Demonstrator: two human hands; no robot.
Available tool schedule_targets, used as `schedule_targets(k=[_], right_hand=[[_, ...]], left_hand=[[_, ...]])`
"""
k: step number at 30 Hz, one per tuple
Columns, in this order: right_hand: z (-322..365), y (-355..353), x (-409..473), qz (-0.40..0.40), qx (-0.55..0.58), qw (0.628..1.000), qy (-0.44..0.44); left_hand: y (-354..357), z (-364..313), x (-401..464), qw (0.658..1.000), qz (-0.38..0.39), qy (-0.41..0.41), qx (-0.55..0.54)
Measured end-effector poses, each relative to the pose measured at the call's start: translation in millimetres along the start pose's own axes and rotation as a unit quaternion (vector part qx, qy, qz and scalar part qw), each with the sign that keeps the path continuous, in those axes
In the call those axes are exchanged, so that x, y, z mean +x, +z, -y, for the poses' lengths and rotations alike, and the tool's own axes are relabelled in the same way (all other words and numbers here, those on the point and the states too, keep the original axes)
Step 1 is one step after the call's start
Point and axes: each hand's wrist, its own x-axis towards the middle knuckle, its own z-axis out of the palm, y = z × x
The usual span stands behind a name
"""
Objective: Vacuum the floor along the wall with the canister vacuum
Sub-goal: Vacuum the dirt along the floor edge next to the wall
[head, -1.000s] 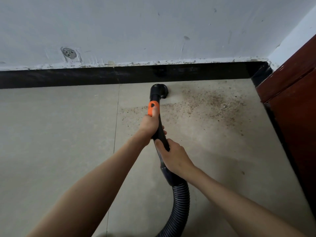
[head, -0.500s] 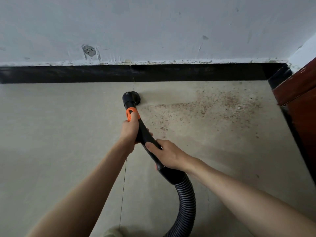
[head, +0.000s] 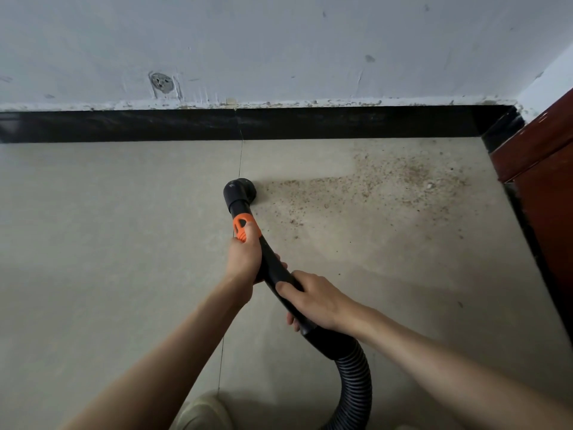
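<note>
Beige tiled floor (head: 108, 243), brown grit patch (head: 387, 187) near black skirting (head: 310, 124). Black ribbed hose (head: 356, 383) trails back. Black vacuum nozzle (head: 240, 193) on floor at patch's left edge. Right hand (head: 313, 297), left hand (head: 245, 259): fingers wrapped round black orange-collared wand (head: 273, 268).

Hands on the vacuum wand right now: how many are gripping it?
2. The left hand grips the wand just below the orange collar; the right hand grips it lower, near the ribbed hose.
</note>
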Motion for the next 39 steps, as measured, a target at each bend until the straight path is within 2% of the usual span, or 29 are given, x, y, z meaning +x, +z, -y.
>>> schedule_targets(k=[10,30,39], right_hand=[[11,-2,-2,-0.057,-0.109,0.992,-0.013],[-20,-25,-34,-0.197,-0.076,0.976,0.062],[-35,-44,-40,-0.239,-0.133,0.958,0.087]], left_hand=[[6,-8,5,1.000,0.021,-0.001,-0.003],[80,-6,5,0.981,0.171,-0.005,0.095],[114,-1,10,0.972,0.213,-0.024,0.095]])
